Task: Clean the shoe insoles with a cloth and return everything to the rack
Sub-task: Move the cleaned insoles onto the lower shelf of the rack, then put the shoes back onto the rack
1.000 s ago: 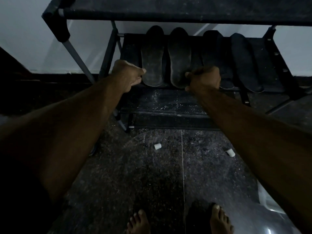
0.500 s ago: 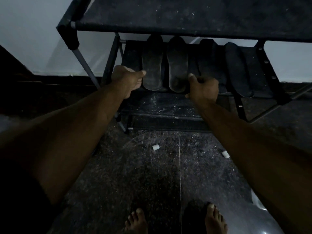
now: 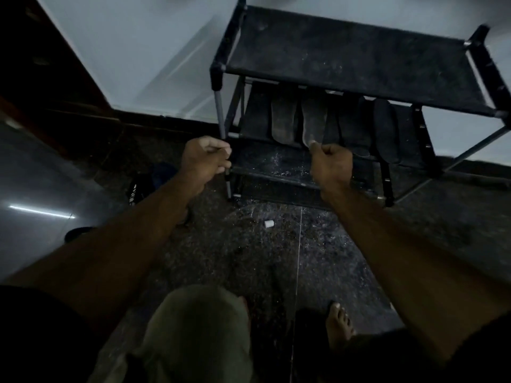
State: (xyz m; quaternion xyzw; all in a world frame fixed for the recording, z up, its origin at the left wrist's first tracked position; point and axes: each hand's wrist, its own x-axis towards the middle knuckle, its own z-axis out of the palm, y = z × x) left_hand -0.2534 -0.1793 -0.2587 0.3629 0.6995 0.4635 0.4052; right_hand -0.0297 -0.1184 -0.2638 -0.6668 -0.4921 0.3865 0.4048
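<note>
Dark floor (image 3: 276, 258) lies open beside rack (image 3: 359, 59).

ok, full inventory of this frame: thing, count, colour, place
rack: 1, black, dusty, against the wall, upper right
insoles: 4, two grey on the left, two black on the right, side by side on the rack's middle shelf
cap: 1, white, small, on the floor before the rack
floor: dark speckled stone, thin pale seam running down it
wall: pale, behind the rack
dark object: 1, black and blue, on the floor left of the rack; too dim to name
left hand: curled round the rack's front left post
right hand: curled, at the heel of the second grey insole
bare foot: 1 visible, bottom right
knee: 1, in pale cloth, bottom centre
</note>
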